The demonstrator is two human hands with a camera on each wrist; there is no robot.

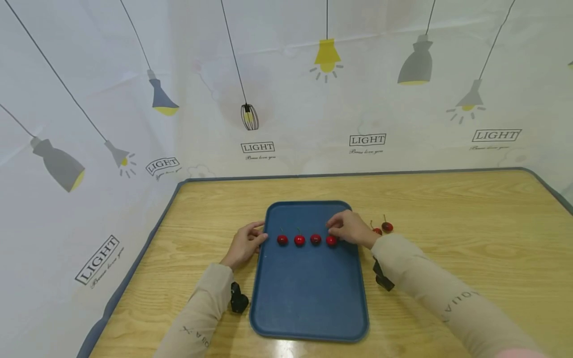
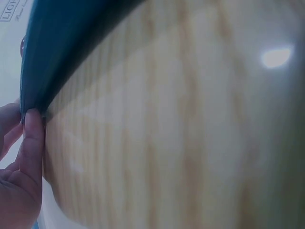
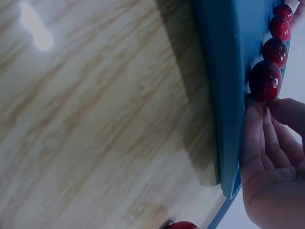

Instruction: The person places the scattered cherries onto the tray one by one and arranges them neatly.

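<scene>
A row of red cherries crosses the blue tray [image 1: 309,298], starting with the leftmost cherry [image 1: 282,240]. My right hand [image 1: 351,228] is over the tray's right side, thumb and fingers bent in at the rightmost cherry [image 1: 331,241]. In the right wrist view, this cherry [image 3: 265,81] sits right at the fingertips, which pinch it at its stem side. At the tray's left rim is my left hand [image 1: 243,243]. The left wrist view has its thumb and fingers [image 2: 32,138] on either side of the tray's edge [image 2: 35,86], gripping it.
Two more cherries, one of them a darker cherry [image 1: 387,227], lie on the wooden table [image 1: 447,209] right of the tray, beyond the right wrist. Behind the table hangs a pale wall covering [image 1: 286,99] printed with lamps.
</scene>
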